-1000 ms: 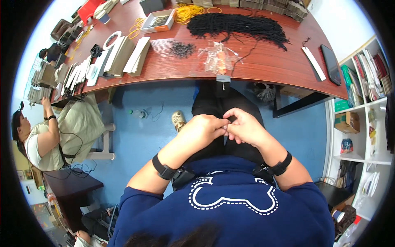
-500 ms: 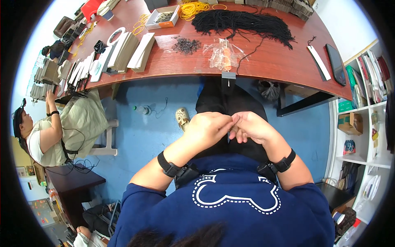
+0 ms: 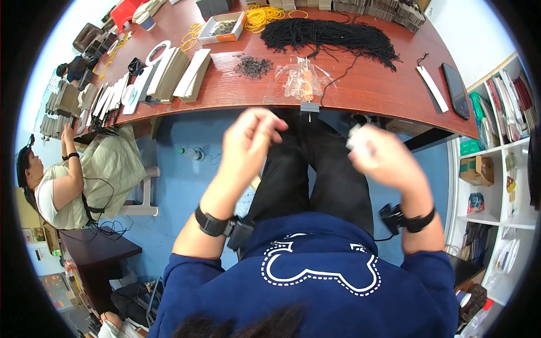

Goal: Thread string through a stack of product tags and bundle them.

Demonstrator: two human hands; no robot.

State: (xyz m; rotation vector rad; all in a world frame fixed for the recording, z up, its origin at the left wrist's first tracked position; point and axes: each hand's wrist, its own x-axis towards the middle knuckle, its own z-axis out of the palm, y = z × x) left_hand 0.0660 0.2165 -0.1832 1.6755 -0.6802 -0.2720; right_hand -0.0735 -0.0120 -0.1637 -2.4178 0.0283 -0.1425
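Observation:
Over my lap, my left hand (image 3: 251, 135) is raised with its fingers loosely bent and apart, and nothing shows in it. My right hand (image 3: 383, 155) is off to the right, smeared by motion; a whitish blur at its fingertips cannot be made out. Nearest ahead, a small grey block (image 3: 309, 107) with a thin pin sits at the table's front edge. Behind it lies crumpled clear plastic wrap (image 3: 293, 84) around an orange strip (image 3: 307, 84). A pile of small dark pieces (image 3: 253, 66) lies left of that, and a long bundle of black cords (image 3: 332, 39) stretches behind.
The reddish table (image 3: 372, 90) bears stacks of pale card strips (image 3: 193, 76), an open box (image 3: 222, 28), yellow cord (image 3: 262, 17), a white tag (image 3: 433, 87) and a phone (image 3: 456, 90). A co-worker (image 3: 62, 174) sits left; shelves (image 3: 490, 214) stand right. A bottle (image 3: 193, 153) lies on the floor.
My hands were together over my lap, fingertips touching. They have parted: the left moved up and left, the right moved up and right. The table's things look the same.

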